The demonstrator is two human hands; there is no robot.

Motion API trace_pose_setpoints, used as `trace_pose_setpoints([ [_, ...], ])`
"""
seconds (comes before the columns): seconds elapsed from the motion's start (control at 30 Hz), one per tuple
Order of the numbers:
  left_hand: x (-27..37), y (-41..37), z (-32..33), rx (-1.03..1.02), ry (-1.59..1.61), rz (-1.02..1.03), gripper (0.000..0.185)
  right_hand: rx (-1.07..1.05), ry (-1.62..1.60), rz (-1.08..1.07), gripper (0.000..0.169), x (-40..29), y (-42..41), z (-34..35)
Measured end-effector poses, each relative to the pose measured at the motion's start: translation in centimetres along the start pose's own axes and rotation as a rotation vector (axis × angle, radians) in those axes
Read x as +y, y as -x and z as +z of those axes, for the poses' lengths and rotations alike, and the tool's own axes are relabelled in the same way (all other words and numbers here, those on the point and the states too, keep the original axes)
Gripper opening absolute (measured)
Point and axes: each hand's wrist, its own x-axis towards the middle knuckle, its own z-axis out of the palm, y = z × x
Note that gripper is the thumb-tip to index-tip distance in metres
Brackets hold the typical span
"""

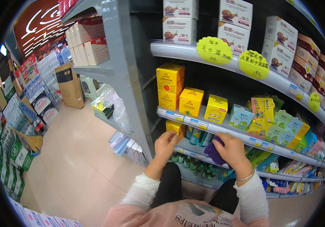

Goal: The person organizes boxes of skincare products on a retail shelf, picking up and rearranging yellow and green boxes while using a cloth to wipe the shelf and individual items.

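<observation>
My right hand (pixel 231 150) grips a bunched purple cloth (pixel 215 151) in front of the lower shelf. Its fingers lie near the rail of the shelf above. My left hand (pixel 166 143) is raised with bent fingers, beside a yellow box (pixel 175 128) on the lower shelf; whether it touches the box or pinches something small, I cannot tell. Between the hands, bottles of teal liquid (pixel 195 136) stand on that shelf. On the shelf above are yellow cartons (pixel 191 101) and a light blue carton (pixel 241 117).
A grey metal shelf upright (pixel 128 71) rises left of my hands. White cartons with snail pictures (pixel 180 31) stand on the top shelf, whose rail bears yellow price tags (pixel 215 51). Green bottles (pixel 193 165) line the shelf below. Stacked goods and a brown cardboard box (pixel 69 85) stand at left.
</observation>
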Motion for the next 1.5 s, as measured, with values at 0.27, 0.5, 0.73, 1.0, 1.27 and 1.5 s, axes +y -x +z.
trace_pose_setpoints([
  [0.27, -8.2, 1.6, 0.9, -0.036, -0.078, -0.182, 0.016, -0.216, -0.345, 0.494, 0.022, 7.0, 12.3, 5.9],
  [0.5, -13.9, 4.4, -0.6, 0.005, -0.021, -0.41, 0.015, -0.211, -1.206, 1.236, 0.015, 9.5, 20.2, 8.5],
  [0.73, -9.9, 3.1, 1.6, 0.083, -0.195, -0.288, 0.058, -0.104, -1.464, 1.412, 0.021, 10.0, 23.1, 7.8],
  [1.0, -6.4, -3.0, 5.2, 0.22, -0.343, -0.081, 0.098, -0.032, -1.598, 1.413, 0.028, 10.7, 25.0, 7.5],
  [1.27, -6.3, -2.4, 4.2, 0.272, -0.334, -0.157, 0.089, -0.084, -1.66, 1.37, 0.028, 11.0, 25.1, 7.2],
  [1.5, 2.3, 4.9, -2.2, 0.171, 0.243, -0.068, 0.082, -0.183, -1.655, 1.276, 0.027, 11.1, 24.8, 7.8],
])
